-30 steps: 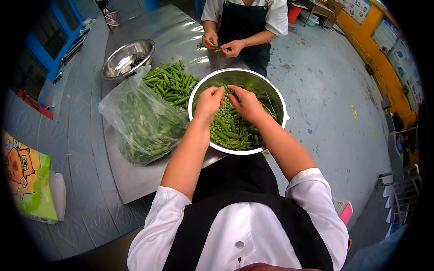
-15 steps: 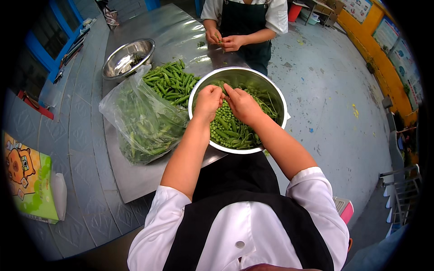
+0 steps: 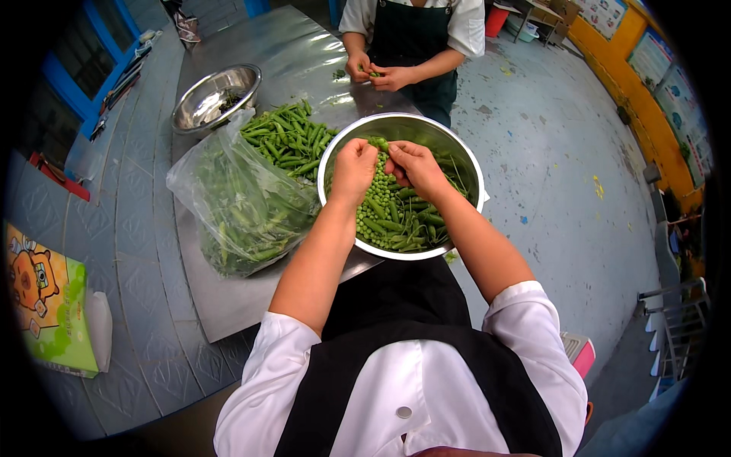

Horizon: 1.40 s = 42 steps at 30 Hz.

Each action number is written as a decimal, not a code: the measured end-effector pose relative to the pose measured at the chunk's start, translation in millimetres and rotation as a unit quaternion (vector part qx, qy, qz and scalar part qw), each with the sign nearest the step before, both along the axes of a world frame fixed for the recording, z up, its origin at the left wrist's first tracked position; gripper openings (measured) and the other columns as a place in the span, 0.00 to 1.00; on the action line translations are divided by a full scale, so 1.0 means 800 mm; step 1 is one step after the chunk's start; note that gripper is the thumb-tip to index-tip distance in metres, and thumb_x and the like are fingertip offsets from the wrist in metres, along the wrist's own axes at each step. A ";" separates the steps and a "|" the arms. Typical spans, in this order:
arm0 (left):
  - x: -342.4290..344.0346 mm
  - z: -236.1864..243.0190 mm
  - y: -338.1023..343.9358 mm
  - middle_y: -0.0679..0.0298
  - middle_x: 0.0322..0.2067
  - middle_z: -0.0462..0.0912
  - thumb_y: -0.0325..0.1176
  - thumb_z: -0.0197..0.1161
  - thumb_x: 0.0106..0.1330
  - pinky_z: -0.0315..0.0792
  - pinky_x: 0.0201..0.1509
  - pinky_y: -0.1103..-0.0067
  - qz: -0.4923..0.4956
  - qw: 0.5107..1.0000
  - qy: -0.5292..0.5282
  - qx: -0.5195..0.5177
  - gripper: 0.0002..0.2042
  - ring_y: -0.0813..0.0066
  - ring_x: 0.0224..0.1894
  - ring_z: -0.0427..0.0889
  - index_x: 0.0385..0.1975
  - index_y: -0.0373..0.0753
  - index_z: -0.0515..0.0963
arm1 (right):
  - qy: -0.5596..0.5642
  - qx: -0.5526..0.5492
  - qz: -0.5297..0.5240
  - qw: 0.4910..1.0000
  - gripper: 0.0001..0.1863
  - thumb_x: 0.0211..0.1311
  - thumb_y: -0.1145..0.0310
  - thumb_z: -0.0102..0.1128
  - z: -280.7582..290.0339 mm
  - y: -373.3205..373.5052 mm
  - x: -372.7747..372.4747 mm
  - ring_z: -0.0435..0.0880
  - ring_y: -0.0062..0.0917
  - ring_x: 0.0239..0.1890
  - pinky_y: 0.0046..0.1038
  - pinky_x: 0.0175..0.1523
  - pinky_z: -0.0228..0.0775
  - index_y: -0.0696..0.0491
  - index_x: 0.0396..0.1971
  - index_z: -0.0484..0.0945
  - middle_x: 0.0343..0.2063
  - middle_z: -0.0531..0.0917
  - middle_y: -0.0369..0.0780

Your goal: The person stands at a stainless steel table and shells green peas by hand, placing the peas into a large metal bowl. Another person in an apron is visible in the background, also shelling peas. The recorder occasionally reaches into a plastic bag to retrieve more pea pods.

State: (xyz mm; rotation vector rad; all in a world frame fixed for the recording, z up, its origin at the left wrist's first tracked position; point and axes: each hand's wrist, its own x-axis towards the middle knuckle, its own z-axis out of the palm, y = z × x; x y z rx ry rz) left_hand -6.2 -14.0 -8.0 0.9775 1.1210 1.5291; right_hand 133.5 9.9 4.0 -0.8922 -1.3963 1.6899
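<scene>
My left hand point(image 3: 355, 172) and my right hand point(image 3: 415, 168) are over a large steel bowl point(image 3: 403, 128), fingers pinched, with a green pea pod point(image 3: 378, 142) between them. The pod looks split open, and the fingers partly cover it. Loose shelled peas point(image 3: 378, 181) lie in the bowl below. Beside them, toward the near right, are several green pods point(image 3: 409, 230), some of them empty-looking hulls. Left of the bowl, a heap of whole pea pods point(image 3: 288, 137) spills from a clear plastic bag point(image 3: 247, 206) of more pods.
A smaller steel bowl point(image 3: 199, 99) with dark scraps stands at the far left on the metal table point(image 3: 293, 38). Across from me, a co-worker in a dark apron point(image 3: 411, 34) handles a pod at the table's edge. A colourful carton point(image 3: 49, 301) is at the left.
My hands have drawn slightly apart, the right one moving a little to the right. More of the pod now shows between them. The co-worker's hands have shifted slightly.
</scene>
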 end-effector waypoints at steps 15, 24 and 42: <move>-0.005 0.002 -0.002 0.71 0.19 0.70 0.34 0.59 0.60 0.60 0.23 0.89 -0.078 0.996 -0.019 0.027 0.09 0.86 0.20 0.65 0.31 0.35 0.73 | 0.057 -0.040 0.017 0.997 0.09 0.60 0.64 0.54 0.003 0.003 0.004 0.62 0.13 0.16 0.16 0.18 0.52 0.52 0.30 0.68 0.16 0.67 0.30; 0.002 -0.003 -0.004 0.73 0.19 0.70 0.33 0.60 0.60 0.59 0.21 0.90 -0.072 0.990 0.113 0.041 0.08 0.88 0.19 0.65 0.32 0.35 0.73 | 0.044 -0.124 0.010 0.991 0.04 0.59 0.66 0.45 0.000 -0.002 0.003 0.58 0.13 0.15 0.17 0.16 0.48 0.49 0.28 0.64 0.16 0.60 0.29; -0.009 0.001 -0.001 0.65 0.28 0.72 0.23 0.44 0.60 0.66 0.34 0.83 -0.121 0.985 -0.113 -0.054 0.10 0.80 0.29 0.70 0.38 0.34 0.71 | -0.027 -0.022 -0.007 0.999 0.10 0.61 0.63 0.53 -0.004 0.005 0.001 0.63 0.12 0.17 0.15 0.18 0.53 0.55 0.29 0.68 0.19 0.69 0.32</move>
